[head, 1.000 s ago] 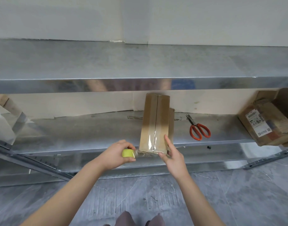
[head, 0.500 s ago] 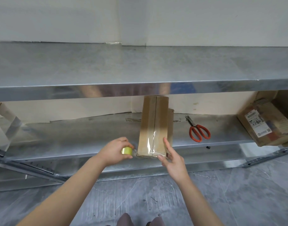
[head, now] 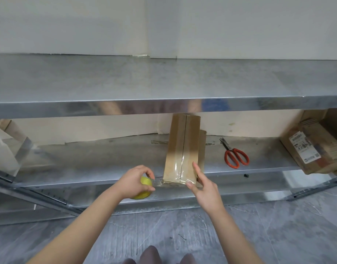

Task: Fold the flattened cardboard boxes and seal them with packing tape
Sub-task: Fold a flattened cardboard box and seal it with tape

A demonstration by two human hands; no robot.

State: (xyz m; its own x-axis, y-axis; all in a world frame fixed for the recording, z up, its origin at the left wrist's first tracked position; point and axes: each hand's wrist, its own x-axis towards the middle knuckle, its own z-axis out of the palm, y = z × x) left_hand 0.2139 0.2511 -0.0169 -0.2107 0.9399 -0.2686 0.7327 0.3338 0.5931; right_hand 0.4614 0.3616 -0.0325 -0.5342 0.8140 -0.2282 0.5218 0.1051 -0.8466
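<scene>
Galvanised steel shelving (head: 164, 106) fills my view. On its lower shelf (head: 87, 161), just beyond my fingertips, a folded brown cardboard box (head: 183, 141) stands on end at the front edge, its centre seam facing me. A band of shiny clear tape (head: 178, 168) runs down that seam and wraps over the near bottom edge.

My left hand (head: 132, 181) is curled round a small yellow-green tape roll (head: 144, 189), thumb and forefinger pinching at its rim, just left of the box's near corner. A short stretch of tape bridges from the roll to the box. I judge I keep the roll close and taut so the strip's end can be laid down or broken off cleanly.

My right hand (head: 204, 185) is spread and grips nothing. Its fingers (head: 197, 169) are straight, the forefinger lying along the box's right edge and the thumb tip touching the taped near edge. It is there, I think, to steady the box against the pull and pin the tape flat.

Beyond my right fingers, well apart from them, red-handled metal scissors (head: 235, 157) lie on the same shelf, probably left handy for cutting. Farther right sits a stack of flattened brown cardboard boxes (head: 316, 149) with a white label, apparently not yet folded.
</scene>
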